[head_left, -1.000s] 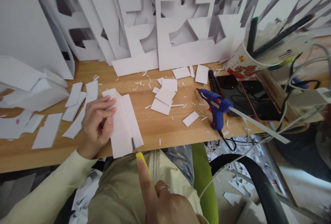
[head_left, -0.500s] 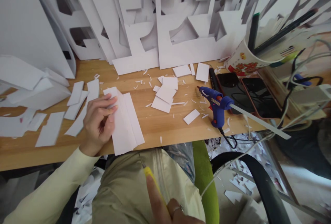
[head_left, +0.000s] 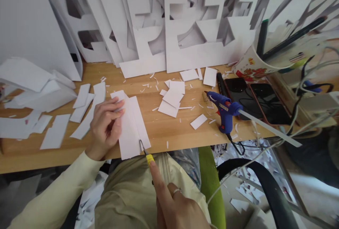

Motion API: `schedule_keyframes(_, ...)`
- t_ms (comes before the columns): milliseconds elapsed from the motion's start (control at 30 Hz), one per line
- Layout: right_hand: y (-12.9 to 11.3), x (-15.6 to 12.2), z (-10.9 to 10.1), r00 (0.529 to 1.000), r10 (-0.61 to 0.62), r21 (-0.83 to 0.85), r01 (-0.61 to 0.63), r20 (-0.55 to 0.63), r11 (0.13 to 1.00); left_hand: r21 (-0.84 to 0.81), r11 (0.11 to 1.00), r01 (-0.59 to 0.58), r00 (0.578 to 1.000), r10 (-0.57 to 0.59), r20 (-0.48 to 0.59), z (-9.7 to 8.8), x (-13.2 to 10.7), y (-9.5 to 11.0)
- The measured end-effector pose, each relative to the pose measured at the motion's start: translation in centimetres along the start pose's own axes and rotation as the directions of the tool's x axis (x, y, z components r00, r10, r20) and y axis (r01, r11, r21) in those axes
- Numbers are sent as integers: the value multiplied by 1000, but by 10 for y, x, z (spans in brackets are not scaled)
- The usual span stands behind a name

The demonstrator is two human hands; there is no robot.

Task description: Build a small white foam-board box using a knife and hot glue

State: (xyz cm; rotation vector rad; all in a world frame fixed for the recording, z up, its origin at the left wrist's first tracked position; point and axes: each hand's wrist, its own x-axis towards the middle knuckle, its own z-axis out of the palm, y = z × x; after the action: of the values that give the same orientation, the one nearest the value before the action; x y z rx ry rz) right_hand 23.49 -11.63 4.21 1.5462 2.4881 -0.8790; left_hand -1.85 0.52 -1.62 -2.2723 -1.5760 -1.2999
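Note:
My left hand [head_left: 106, 125] presses bent fingers onto a white board strip [head_left: 129, 126], holding it down at the table's front edge. A second white board piece [head_left: 141, 123] lies against its right side, partly underneath. My right hand [head_left: 172, 200] grips a yellow craft knife [head_left: 149, 159] with the index finger stretched along the handle. The thin blade is at the near end of the boards, by the strip's right edge; whether it touches them I cannot tell.
A blue glue gun [head_left: 224, 110] with a long glue stick lies right, beside two phones [head_left: 270, 102] and a paper cup [head_left: 254, 59] of pens. Small white offcuts [head_left: 172, 96] litter the wooden table [head_left: 164, 137]. Large cut-out white sheets [head_left: 196, 56] stand behind. Cables hang right.
My right hand has moved up and forward, bringing the knife blade from over my lap to the near end of the boards. My left hand stays on the strip. The view has shifted slightly.

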Motion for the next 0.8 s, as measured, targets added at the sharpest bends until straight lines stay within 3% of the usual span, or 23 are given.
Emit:
schedule_keyframes(300,-2,1,12,999,0,-99,-5,-51,995,-17,1000,-6,1000,6,0,0,1,0)
schedule_keyframes(533,-6,15,7,1000,9,31,-8,-29,999,-31,999,-19,1000,19,-1,0,1,1)
schedule_keyframes(800,-9,17,8,998,25,-1,-25,-53,1000,-56,998,-21,1000,21,-9,0,0,0)
